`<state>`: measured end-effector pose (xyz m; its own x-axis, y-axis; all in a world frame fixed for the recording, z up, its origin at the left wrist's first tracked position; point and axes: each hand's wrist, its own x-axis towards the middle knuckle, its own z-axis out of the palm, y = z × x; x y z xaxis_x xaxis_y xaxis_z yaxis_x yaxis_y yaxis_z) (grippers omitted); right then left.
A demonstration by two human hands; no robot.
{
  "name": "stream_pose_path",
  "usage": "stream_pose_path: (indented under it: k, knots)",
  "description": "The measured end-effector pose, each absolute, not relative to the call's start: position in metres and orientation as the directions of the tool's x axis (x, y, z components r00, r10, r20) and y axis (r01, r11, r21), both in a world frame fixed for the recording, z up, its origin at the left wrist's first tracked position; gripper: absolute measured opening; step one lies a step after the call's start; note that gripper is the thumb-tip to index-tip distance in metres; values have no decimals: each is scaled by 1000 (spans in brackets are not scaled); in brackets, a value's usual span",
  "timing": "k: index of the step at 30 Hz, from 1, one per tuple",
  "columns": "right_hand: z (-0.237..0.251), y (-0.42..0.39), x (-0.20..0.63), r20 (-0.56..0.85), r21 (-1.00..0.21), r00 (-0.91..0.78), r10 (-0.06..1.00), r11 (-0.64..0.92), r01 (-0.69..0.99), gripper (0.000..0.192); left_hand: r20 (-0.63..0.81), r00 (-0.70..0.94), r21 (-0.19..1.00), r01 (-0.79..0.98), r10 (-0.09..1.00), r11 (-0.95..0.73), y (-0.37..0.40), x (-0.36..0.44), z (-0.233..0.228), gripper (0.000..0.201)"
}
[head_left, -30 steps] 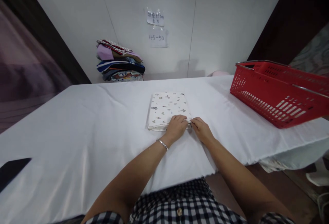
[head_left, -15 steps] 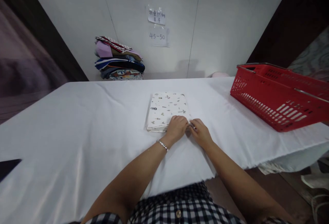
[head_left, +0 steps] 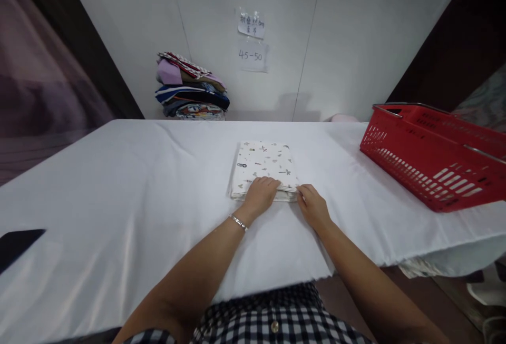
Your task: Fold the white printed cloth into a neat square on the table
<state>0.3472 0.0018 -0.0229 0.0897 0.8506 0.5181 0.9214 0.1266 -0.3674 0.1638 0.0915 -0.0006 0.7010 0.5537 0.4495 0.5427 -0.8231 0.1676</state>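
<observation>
A folded white cloth with small grey and dark printed shapes lies flat on the table as a neat rectangle. Over its near edge curls my left hand, fingers on top and thumb hidden, gripping the layers left of the middle. At the near right corner my right hand pinches the edge between thumb and fingers. A stretch of layered edge shows between the two hands.
White fabric covers the table. On the right stands a red plastic basket with metal handles. Folded textiles are stacked at the back, below handwritten paper signs on the wall. A dark flat object lies at the left.
My hands have moved apart along the cloth's near edge, the left one leftward and the right one slightly to the right. The view has shifted a little.
</observation>
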Motion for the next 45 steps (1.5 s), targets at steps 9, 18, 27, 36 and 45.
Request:
stream_pose_path:
  k: [9, 18, 27, 36, 45]
  knots:
    - [-24, 4, 348, 565, -368, 59, 823, 187, 911, 23, 590, 657, 135, 492, 469, -860, 79, 161, -5, 21]
    - [-25, 7, 351, 583, -430, 47, 811, 258, 865, 20, 583, 695, 12, 511, 422, -859, 67, 196, -13, 17]
    - [-24, 5, 348, 556, -492, 107, 824, 223, 841, 22, 542, 716, 27, 509, 440, -861, 69, 199, -16, 23]
    - [-25, 5, 350, 557, -474, 93, 825, 224, 852, 22, 548, 701, 88, 495, 457, -865, 69, 198, -12, 18]
    - [-20, 2, 341, 535, -390, 68, 842, 174, 904, 30, 559, 671, 133, 508, 487, -851, 68, 198, -7, 16]
